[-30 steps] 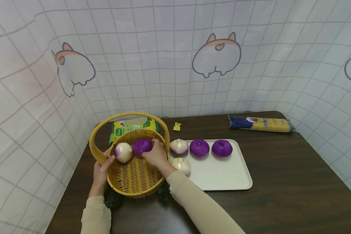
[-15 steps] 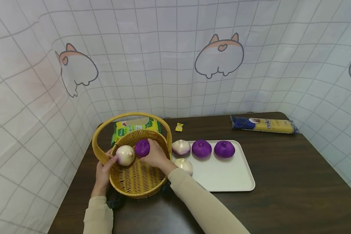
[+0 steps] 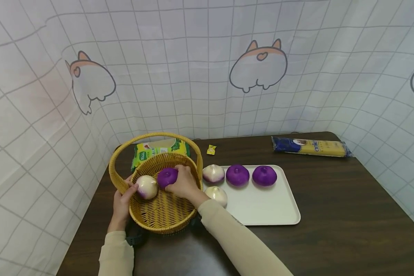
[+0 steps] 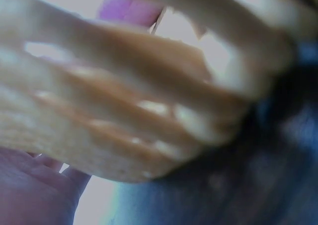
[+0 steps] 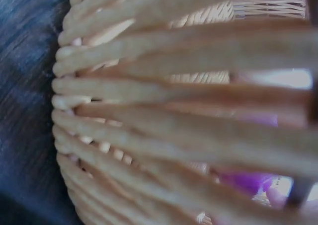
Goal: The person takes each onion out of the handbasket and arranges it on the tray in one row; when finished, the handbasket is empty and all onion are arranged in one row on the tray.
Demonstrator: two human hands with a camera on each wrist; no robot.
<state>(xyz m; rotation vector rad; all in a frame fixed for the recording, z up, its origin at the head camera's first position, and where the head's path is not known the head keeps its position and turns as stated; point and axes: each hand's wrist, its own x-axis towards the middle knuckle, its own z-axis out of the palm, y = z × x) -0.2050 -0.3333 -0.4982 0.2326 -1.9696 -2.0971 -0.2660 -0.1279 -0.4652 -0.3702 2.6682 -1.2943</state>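
In the head view, a yellow wicker basket [image 3: 165, 214] with a tall handle stands at the table's left. My left hand [image 3: 121, 201] grips its left rim, thumb over the edge. Inside the basket, my right hand [image 3: 185, 184] holds a purple onion [image 3: 166, 178], with fingers and thumb at its right side. Touching or nearly touching it on the left is a white onion [image 3: 147, 187] with a purple tinge. The wicker wall [image 4: 124, 61] fills much of the left wrist view. Through the weave [image 5: 149, 96] in the right wrist view, bits of purple [image 5: 246, 181] show.
Right of the basket, a white tray [image 3: 262, 211] bears two purple onions [image 3: 237, 175] and two whitish ones [image 3: 216, 196]. A green-yellow Knorr packet [image 3: 151, 148] lies behind the basket. Farther back are a small yellow sachet [image 3: 211, 150] and a pasta packet [image 3: 312, 147].
The purple onion in my right hand has shifted slightly left and turned. Beside it, the white onion has rolled, its tip and purple patch now facing differently. My left hand stays on the rim.
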